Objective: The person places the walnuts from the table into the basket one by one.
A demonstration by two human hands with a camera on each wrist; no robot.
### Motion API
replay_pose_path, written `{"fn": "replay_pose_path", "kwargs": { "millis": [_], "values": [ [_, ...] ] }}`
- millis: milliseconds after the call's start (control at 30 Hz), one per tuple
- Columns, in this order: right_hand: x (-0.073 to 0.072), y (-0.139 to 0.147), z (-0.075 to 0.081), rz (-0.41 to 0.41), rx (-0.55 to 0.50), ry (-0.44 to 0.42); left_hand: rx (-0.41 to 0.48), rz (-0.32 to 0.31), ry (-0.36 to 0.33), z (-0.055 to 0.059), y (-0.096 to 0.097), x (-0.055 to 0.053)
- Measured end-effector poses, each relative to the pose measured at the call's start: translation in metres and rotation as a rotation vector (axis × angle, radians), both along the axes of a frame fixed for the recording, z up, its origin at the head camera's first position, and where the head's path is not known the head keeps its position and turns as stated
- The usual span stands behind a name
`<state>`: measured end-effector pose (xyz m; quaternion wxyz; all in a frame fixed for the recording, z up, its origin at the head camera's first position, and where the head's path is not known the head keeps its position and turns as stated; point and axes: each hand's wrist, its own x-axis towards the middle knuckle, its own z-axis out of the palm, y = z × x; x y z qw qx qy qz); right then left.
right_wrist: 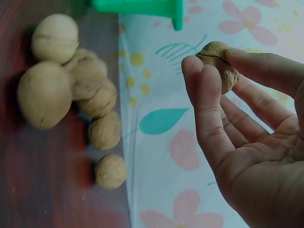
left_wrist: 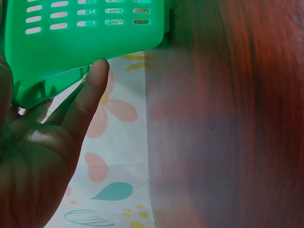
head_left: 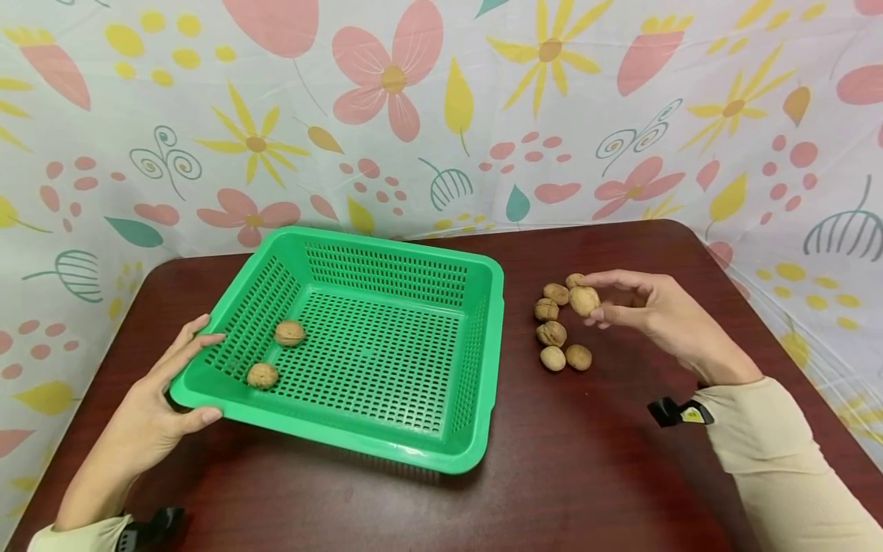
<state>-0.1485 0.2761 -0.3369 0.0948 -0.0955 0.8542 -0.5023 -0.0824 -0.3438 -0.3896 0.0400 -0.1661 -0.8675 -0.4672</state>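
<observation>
A green plastic basket (head_left: 476,360) lies on the table with two walnuts in it: one walnut (head_left: 289,333) by the left wall, another walnut (head_left: 262,375) closer to the front left corner. My left hand (head_left: 148,414) grips that corner, its fingers over the left rim and its thumb at the front rim. Right of the basket, my right hand (head_left: 651,310) pinches a walnut (right_wrist: 221,64) between thumb and fingertips, above the table. Several other walnuts (head_left: 551,333) lie beside and below it in a curved row.
The dark red wooden table (head_left: 579,460) ends at a floral cloth (head_left: 441,153) hanging behind it and at both sides. A black strap device (head_left: 679,412) sits on the right wrist, and another black device (head_left: 155,527) on the left wrist.
</observation>
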Motion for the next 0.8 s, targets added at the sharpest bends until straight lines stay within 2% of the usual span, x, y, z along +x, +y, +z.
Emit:
{"fn": "replay_pose_path", "kwargs": {
  "millis": [233, 433, 633, 800],
  "values": [
    [0.002, -0.013, 0.013, -0.008, 0.02, -0.007, 0.007, -0.003, 0.016, -0.001, 0.0, 0.0],
    [-0.001, -0.024, 0.023, 0.026, -0.01, 0.005, 0.003, 0.003, 0.016, -0.001, 0.0, 0.0],
    [-0.011, -0.049, 0.042, 0.082, -0.038, 0.002, -0.008, 0.008, 0.018, -0.002, -0.001, -0.001],
    [-0.022, -0.08, 0.058, 0.147, -0.117, -0.036, -0.007, 0.002, 0.017, -0.002, -0.001, 0.0]
  ]
}}
